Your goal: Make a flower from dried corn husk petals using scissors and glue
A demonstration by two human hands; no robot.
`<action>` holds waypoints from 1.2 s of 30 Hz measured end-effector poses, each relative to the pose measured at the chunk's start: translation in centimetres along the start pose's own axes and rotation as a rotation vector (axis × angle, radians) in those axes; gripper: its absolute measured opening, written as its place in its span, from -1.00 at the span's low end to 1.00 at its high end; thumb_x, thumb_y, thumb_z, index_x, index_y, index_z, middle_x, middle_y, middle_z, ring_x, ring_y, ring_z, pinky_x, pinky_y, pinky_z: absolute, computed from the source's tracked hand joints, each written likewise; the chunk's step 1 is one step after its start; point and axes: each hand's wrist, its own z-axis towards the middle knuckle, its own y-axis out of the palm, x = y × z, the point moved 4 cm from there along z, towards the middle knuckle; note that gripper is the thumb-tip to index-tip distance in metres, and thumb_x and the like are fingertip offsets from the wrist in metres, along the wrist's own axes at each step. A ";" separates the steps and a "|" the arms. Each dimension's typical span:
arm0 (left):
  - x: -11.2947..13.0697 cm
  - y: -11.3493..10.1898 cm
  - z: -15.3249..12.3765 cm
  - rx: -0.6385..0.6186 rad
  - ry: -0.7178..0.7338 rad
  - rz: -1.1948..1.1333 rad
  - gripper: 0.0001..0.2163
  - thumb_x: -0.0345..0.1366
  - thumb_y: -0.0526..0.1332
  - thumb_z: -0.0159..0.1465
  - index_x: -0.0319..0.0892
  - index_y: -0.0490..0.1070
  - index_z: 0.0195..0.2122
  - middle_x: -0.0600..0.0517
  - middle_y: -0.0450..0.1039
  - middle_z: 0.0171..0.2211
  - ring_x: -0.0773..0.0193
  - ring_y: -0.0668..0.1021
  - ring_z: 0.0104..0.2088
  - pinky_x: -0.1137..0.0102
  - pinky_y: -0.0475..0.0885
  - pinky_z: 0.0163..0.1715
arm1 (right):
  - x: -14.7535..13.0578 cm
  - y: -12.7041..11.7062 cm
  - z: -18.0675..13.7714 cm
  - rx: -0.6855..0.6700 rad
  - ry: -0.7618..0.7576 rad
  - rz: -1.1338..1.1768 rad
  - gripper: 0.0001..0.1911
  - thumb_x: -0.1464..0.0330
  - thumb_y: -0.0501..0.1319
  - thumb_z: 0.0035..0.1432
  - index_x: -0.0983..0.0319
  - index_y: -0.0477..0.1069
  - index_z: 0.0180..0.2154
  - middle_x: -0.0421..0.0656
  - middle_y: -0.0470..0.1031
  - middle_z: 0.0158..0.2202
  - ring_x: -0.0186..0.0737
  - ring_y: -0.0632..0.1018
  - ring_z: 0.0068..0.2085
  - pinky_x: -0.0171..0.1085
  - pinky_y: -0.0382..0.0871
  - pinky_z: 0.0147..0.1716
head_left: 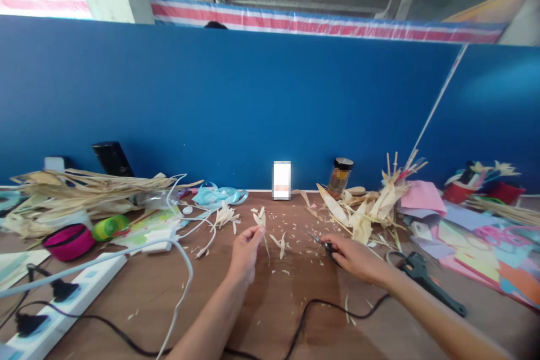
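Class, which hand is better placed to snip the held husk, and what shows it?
Probably the right hand: it holds the scissors, their tips pointing toward the husk, which the left hand pinches.

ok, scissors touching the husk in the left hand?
Apart: the head view shows table between the scissors and the husk in the left hand.

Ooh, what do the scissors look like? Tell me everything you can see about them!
The scissors are small, with dark handles, perhaps plastic, and slim, greyish blades that look like metal. The right hand holds them by the handles, covering part of them. The tips point away from that hand, towards the left hand, above the brown table. The blades are too small to tell whether they're open.
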 end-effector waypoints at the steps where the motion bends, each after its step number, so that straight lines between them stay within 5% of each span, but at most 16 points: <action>1: 0.1 0.0 0.0 0.010 0.010 0.013 -0.71 -0.16 0.33 -0.13 -0.26 0.48 -0.44 0.13 0.34 -0.66 0.44 0.34 -0.59 0.52 0.21 -0.53 | -0.7 -0.2 -0.1 0.000 -0.027 0.021 -0.61 0.41 0.03 0.04 0.18 0.25 -0.04 -0.11 0.41 -0.09 -0.18 0.43 -0.12 -0.29 0.22 -0.17; 9: 0.7 0.0 -0.2 0.030 0.021 0.054 -0.73 -0.19 0.34 -0.13 -0.26 0.50 -0.43 0.02 0.48 -0.51 0.30 0.45 -0.41 0.44 0.28 -0.31 | -6.6 -1.1 -0.3 -0.094 -0.135 -0.097 -0.58 0.06 0.17 -0.08 0.13 0.38 -0.19 -0.15 0.45 -0.30 -0.15 0.44 -0.26 -0.31 0.19 -0.31; 18: 0.8 0.3 -0.3 0.021 0.052 0.051 -0.79 -0.26 0.36 -0.14 -0.26 0.51 -0.49 -0.05 0.50 -0.34 0.20 0.44 -0.20 0.39 0.24 -0.14 | -8.7 -1.8 1.7 -0.081 -0.172 -0.278 -0.54 -0.03 0.16 -0.13 0.09 0.42 -0.23 -0.12 0.48 -0.34 -0.07 0.48 -0.27 -0.29 0.19 -0.39; 36: 0.6 0.2 -0.2 0.025 0.075 0.084 -0.85 -0.30 0.34 -0.13 -0.24 0.52 -0.51 -0.08 0.50 -0.28 0.16 0.45 -0.15 0.37 0.24 -0.11 | -10.4 -1.5 3.3 -0.084 -0.185 -0.355 -0.73 0.12 0.18 -0.09 0.12 0.45 -0.36 -0.14 0.53 -0.41 -0.10 0.51 -0.33 -0.34 0.19 -0.48</action>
